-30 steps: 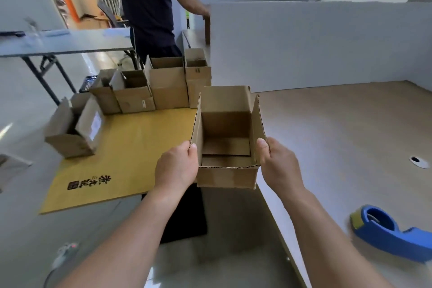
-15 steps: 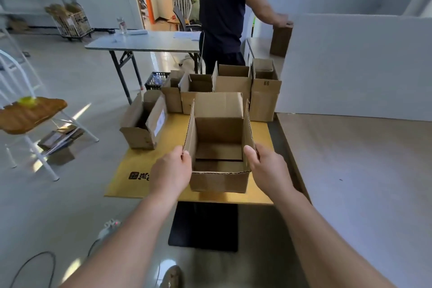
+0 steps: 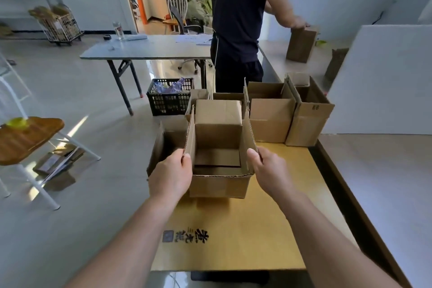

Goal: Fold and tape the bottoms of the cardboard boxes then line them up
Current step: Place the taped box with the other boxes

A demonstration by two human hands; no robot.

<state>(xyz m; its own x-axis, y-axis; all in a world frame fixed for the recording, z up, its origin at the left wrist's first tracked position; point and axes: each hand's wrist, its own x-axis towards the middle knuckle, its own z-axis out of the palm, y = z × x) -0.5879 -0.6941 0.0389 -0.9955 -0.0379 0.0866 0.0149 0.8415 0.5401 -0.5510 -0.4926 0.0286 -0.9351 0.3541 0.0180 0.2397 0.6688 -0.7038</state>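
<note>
Box (image 3: pixel 219 180) at centre frame, open top up, all four top flaps standing, folded bottom flaps with a seam visible inside. Left hand (image 3: pixel 169 175) grips its 9 o'clock flap, thumb on the flap's edge, fingers clamped round the outside. Right hand (image 3: pixel 272 172) grips the 3 o'clock flap the same way, thumb on the edge, other fingers hidden behind the cardboard. Box is over the far part of a yellow sheet (image 3: pixel 245 229); can't tell if it rests on it or hangs just above. Side box (image 3: pixel 167 145) just beside at 9 o'clock, partly hidden. Row boxes (image 3: pixel 271 119) at 1 o'clock, open tops up, touching each other along the sheet's far edge. Back box (image 3: pixel 202 97) at 12 o'clock, behind the held one. Counter (image 3: pixel 385 182) at 3 o'clock, white wall panel behind it. Black crate (image 3: pixel 169 103) on the floor at 11 o'clock, by a grey table (image 3: pixel 149 48). Person (image 3: pixel 238 18) in dark clothes at 12 o'clock, hand on a brown carton (image 3: pixel 301 44). Wooden chair (image 3: pixel 28 138) at 9 o'clock.
</note>
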